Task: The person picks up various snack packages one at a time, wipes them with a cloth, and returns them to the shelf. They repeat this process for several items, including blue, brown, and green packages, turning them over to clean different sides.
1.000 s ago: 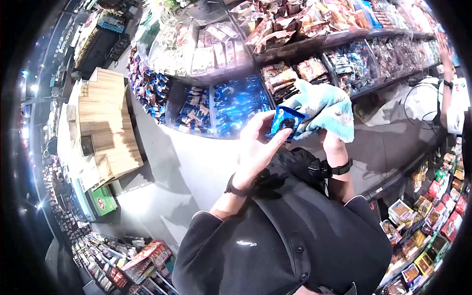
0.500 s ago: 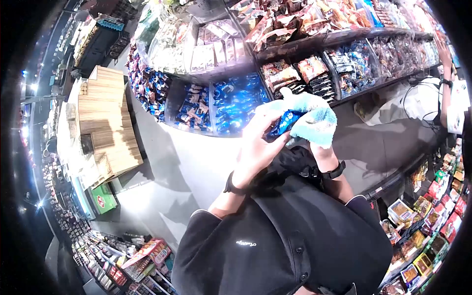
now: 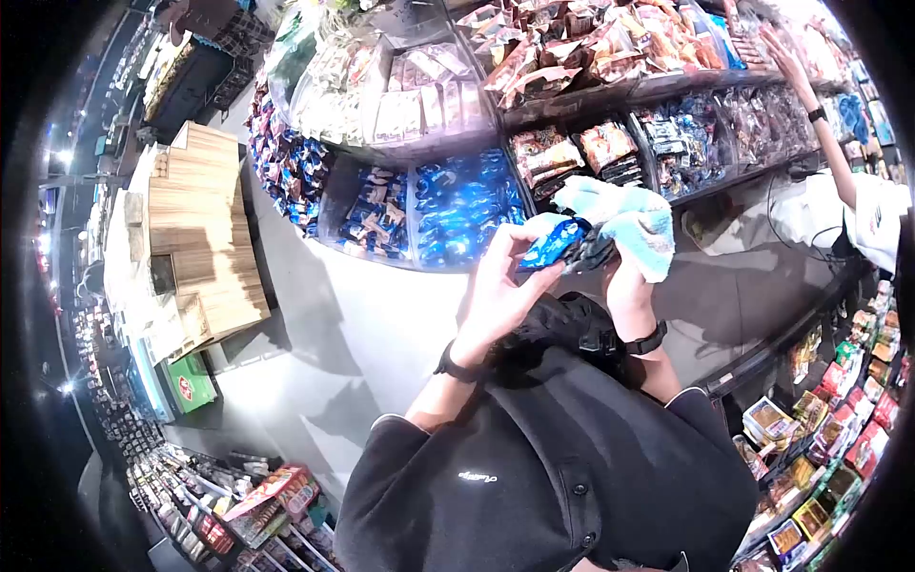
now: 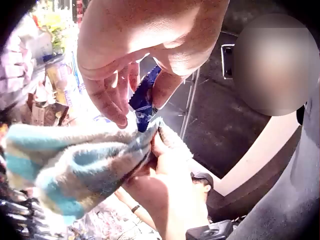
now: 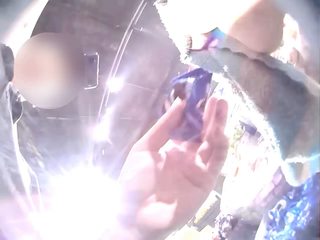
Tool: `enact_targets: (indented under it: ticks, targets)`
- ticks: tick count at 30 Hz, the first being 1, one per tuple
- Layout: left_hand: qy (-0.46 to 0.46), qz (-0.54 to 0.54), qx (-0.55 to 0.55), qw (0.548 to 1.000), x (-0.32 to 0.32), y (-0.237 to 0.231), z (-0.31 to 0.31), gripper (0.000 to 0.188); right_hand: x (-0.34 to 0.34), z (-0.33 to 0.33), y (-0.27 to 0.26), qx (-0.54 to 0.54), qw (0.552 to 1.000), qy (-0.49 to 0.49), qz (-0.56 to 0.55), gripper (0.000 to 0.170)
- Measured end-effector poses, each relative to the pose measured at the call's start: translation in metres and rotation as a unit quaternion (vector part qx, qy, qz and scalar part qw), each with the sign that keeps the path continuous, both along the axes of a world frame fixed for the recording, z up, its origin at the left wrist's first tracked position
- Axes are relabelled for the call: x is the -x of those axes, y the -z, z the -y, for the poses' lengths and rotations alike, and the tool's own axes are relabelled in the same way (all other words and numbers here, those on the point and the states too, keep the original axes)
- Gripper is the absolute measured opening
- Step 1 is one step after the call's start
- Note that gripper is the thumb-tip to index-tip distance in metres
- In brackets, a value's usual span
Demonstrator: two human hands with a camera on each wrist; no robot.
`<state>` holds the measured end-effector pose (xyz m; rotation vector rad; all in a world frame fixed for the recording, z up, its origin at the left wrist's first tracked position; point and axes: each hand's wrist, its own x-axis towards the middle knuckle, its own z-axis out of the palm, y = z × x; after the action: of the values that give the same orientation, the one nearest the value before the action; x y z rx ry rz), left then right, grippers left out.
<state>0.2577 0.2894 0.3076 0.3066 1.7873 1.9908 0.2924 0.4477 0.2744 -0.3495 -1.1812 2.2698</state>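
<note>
In the head view my left hand (image 3: 496, 286) pinches a small blue snack packet (image 3: 555, 246) between thumb and fingers. The packet tilts, and its right end reaches the cloth. My right hand (image 3: 629, 291) grips a fluffy light-blue and white cloth (image 3: 639, 224), which drapes over the fingers and hides most of them. From the left wrist, the packet's crimped edge (image 4: 145, 100) shows between thumb and fingers, its lower end against the cloth (image 4: 85, 160). Through glare, the right wrist view shows the packet (image 5: 192, 110) in the left hand's fingers, just beside the cloth (image 5: 270, 100).
Ahead, a bin of blue packets (image 3: 467, 205) adjoins bins of other wrapped snacks (image 3: 677, 133). A wooden-topped counter (image 3: 210, 229) stands left. At right another person's arm (image 3: 829, 143) reaches toward the shelves. Boxed goods (image 3: 820, 429) line the lower right.
The packet has turned from face-up to tilted in my left hand. The cloth folded in over it, then spread back to the right. The other person's arm has moved up and left over the shelves.
</note>
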Motion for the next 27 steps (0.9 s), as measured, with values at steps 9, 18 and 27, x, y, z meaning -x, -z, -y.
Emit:
enact_targets:
  ticks: [9,18,27]
  targets:
    - [0.079,-0.107,0.039,0.99,0.004,-0.008,0.016,0.033,0.009,-0.03,-0.041,-0.68,0.729,-0.006,-0.072,0.054]
    - [0.067,-0.223,0.091,0.968,0.006,-0.006,0.019,0.033,-0.009,-0.013,-0.017,-0.443,0.893,-0.065,0.044,0.024]
    - [0.114,-0.291,0.154,0.938,0.011,-0.012,0.031,0.031,0.005,-0.028,-0.06,-0.623,0.758,-0.195,-0.015,0.036]
